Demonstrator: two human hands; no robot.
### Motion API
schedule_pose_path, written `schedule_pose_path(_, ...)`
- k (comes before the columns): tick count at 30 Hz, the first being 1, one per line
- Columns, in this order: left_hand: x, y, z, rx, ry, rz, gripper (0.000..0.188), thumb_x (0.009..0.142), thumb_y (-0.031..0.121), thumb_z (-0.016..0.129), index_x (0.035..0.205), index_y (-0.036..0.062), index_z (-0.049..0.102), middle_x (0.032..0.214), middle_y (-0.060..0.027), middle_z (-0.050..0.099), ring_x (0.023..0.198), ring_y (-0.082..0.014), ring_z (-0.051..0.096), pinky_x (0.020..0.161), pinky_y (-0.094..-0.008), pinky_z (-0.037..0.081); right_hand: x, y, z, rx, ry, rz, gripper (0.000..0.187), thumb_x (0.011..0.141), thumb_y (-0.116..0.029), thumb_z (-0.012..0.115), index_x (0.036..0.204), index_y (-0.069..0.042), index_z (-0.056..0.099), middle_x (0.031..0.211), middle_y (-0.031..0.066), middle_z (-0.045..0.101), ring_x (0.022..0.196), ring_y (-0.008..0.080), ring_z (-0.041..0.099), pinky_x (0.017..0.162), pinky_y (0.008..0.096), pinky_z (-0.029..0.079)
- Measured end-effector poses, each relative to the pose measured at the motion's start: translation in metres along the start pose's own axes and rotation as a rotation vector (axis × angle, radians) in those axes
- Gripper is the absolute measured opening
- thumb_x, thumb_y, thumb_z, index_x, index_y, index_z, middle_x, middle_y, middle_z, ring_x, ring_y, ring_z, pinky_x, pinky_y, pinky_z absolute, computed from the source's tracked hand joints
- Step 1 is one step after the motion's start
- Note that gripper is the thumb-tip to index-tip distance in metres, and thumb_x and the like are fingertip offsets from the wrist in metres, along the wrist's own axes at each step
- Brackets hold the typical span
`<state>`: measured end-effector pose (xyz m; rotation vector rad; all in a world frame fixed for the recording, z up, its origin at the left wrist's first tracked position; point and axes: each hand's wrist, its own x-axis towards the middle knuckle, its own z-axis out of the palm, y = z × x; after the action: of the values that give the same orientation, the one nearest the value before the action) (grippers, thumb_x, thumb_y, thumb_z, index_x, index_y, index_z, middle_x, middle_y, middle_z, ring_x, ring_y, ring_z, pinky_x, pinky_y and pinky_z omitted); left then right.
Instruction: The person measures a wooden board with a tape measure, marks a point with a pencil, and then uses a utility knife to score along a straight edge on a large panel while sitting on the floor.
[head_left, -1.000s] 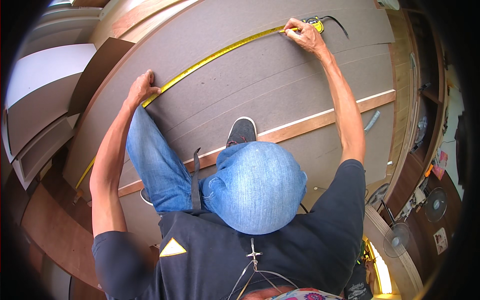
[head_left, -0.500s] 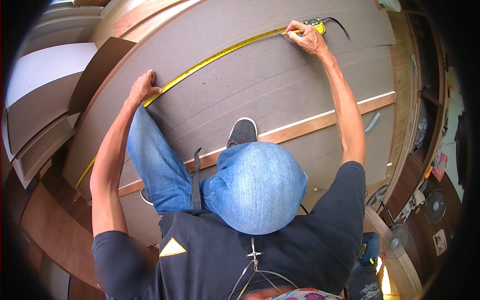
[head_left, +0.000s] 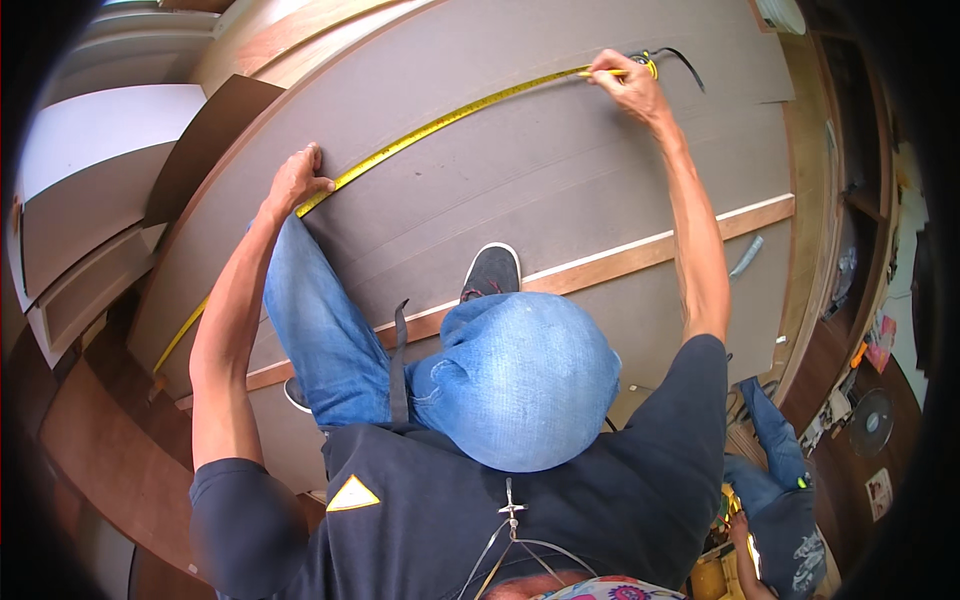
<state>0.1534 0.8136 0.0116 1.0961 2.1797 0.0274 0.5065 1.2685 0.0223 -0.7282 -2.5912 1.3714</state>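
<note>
A yellow tape measure blade (head_left: 450,118) stretches across a large grey-brown board (head_left: 480,190). At its left part my left hand (head_left: 298,180) is closed, with the thumb pressed against the blade's edge. My right hand (head_left: 632,92) pinches a slim yellow pencil (head_left: 586,73), its tip down at the blade near the far right. Just beyond these fingers sits the tape measure case (head_left: 652,68), partly hidden by the hand, with a black strap (head_left: 690,66) trailing from it. Past my left forearm the blade continues toward the board's lower left.
My knee and shoe (head_left: 490,270) rest on the board. A wooden strip (head_left: 640,246) with a white edge crosses it near me. Curved panels (head_left: 110,150) stand at left. Another person (head_left: 775,500) is at lower right, beside a fan (head_left: 872,420). Shelving lines the right side.
My right hand has turned and shifted slightly right along the blade, covering more of the case. More of the other person has come into view at lower right. My left hand stays on the blade.
</note>
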Motion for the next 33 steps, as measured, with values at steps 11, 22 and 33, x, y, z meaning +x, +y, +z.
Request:
schedule_pose_path(11,0.012,-0.002,0.009,0.030,-0.038,-0.017,0.044,0.064,0.019,0.087,0.091,0.0047,0.054,0.087,-0.0162,0.063,0.086,-0.0366,0.061,0.073,-0.0458,0.048,0.015,0.040,-0.021,-0.774,0.197,-0.312,0.026,0.097,-0.034,0.059,0.117,-0.019,0.066,0.118,0.0074,0.069,0.125,0.0292,0.056,0.105,0.0449,0.041)
schedule_pose_path(22,0.018,-0.011,0.028,-0.021,0.016,-0.090,0.044,0.068,0.023,0.085,0.097,0.0079,0.055,0.098,-0.0122,0.064,0.100,-0.0342,0.063,0.081,-0.0472,0.050,0.025,0.092,0.018,-0.725,0.258,-0.363,0.016,0.094,-0.014,0.064,0.109,-0.012,0.070,0.112,0.0079,0.069,0.115,0.0296,0.057,0.095,0.0410,0.047)
schedule_pose_path(33,-0.052,-0.008,0.059,-0.103,0.292,-0.196,0.026,0.091,0.034,0.067,0.102,0.0104,0.065,0.105,-0.0103,0.065,0.108,-0.0309,0.061,0.088,-0.0478,0.048,0.036,0.083,-0.014,-0.707,0.023,-0.325,0.012,0.098,-0.016,0.058,0.103,-0.009,0.066,0.105,0.0071,0.068,0.105,0.0319,0.057,0.091,0.0418,0.046)
